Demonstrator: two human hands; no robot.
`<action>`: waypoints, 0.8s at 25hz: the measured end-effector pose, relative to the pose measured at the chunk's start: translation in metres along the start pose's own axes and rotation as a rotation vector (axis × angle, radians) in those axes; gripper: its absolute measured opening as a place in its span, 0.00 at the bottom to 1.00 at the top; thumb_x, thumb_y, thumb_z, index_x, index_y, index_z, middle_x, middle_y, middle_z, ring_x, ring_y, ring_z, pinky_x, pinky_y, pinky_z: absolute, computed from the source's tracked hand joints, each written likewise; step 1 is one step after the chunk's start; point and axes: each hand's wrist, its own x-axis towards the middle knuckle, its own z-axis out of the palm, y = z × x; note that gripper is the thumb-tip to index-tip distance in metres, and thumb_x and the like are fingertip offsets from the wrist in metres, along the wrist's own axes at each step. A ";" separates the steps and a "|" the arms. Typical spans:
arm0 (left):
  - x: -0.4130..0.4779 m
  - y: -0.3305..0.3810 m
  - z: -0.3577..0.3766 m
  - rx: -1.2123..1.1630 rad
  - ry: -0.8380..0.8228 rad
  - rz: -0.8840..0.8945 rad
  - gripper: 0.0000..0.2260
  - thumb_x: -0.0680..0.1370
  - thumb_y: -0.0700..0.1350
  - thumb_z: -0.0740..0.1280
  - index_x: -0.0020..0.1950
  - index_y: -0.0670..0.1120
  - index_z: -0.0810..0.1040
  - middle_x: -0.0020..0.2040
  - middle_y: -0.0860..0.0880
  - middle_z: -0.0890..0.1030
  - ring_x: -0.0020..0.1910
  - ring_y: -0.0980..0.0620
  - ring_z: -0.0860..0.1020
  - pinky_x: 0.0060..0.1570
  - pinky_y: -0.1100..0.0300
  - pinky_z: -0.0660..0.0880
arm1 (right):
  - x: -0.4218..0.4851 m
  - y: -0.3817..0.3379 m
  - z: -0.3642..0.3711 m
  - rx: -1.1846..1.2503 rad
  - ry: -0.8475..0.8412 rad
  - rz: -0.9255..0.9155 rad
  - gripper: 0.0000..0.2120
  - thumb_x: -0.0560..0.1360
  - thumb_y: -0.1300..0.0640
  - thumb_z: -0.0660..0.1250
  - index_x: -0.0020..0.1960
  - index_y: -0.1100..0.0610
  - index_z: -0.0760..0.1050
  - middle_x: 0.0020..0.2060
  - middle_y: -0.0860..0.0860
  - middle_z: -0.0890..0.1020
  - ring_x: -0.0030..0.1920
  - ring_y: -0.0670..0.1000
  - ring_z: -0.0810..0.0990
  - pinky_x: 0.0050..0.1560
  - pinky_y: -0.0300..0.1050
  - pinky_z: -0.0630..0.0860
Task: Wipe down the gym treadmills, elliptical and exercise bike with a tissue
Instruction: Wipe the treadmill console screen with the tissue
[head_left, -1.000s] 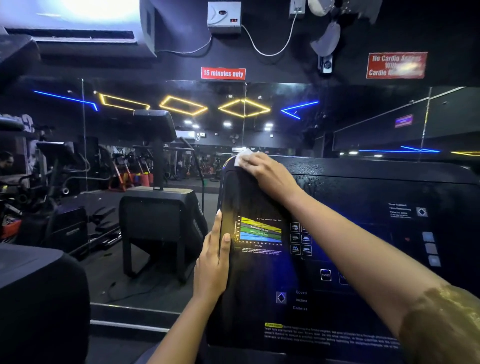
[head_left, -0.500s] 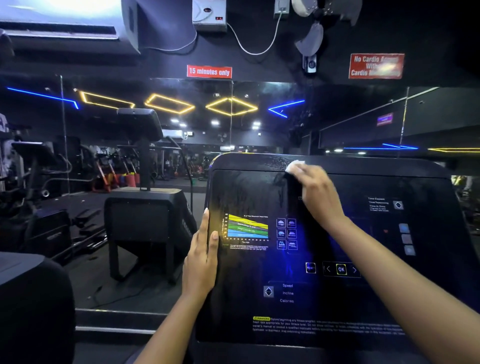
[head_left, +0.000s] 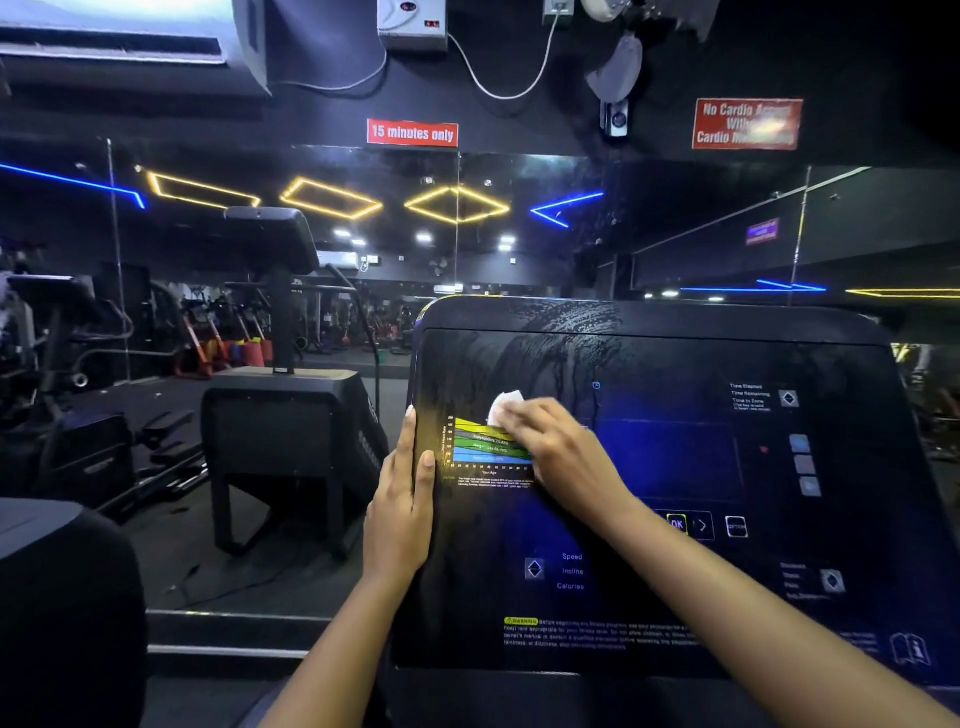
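A black treadmill console fills the lower right of the view, with lit buttons and a coloured chart on its left part. My right hand presses a white tissue flat against the panel, just over the chart's right end. Wet streaks show on the panel above the hand. My left hand rests on the console's left edge, fingers straight up along the side and the thumb lying on the front face.
Another black machine with its own console on a post stands to the left. A wall mirror ahead reflects the gym and ceiling lights. A dark rounded machine part sits at lower left. Red signs hang on the wall.
My right hand has swept the tissue from the console's top left corner, right along the upper rim, then down and left onto the chart. My left hand stays on the left edge.
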 end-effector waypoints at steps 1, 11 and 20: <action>0.000 0.001 0.000 -0.007 -0.007 -0.003 0.24 0.76 0.64 0.45 0.72 0.70 0.46 0.67 0.54 0.71 0.52 0.58 0.72 0.49 0.57 0.69 | 0.009 0.011 -0.006 0.019 0.018 0.051 0.18 0.72 0.62 0.54 0.56 0.61 0.78 0.51 0.55 0.80 0.49 0.54 0.74 0.29 0.46 0.78; -0.001 0.005 0.000 -0.006 0.002 -0.022 0.22 0.78 0.64 0.47 0.71 0.70 0.48 0.69 0.52 0.70 0.54 0.55 0.72 0.50 0.56 0.68 | -0.034 -0.030 0.006 0.009 -0.033 -0.127 0.20 0.69 0.68 0.58 0.59 0.62 0.77 0.54 0.56 0.79 0.47 0.52 0.71 0.26 0.42 0.77; -0.001 0.006 -0.001 0.004 -0.022 -0.027 0.22 0.79 0.64 0.48 0.71 0.68 0.46 0.69 0.50 0.69 0.54 0.58 0.69 0.50 0.57 0.67 | 0.081 0.032 0.001 0.018 0.023 0.127 0.19 0.74 0.61 0.49 0.53 0.63 0.77 0.50 0.57 0.79 0.47 0.58 0.75 0.36 0.54 0.79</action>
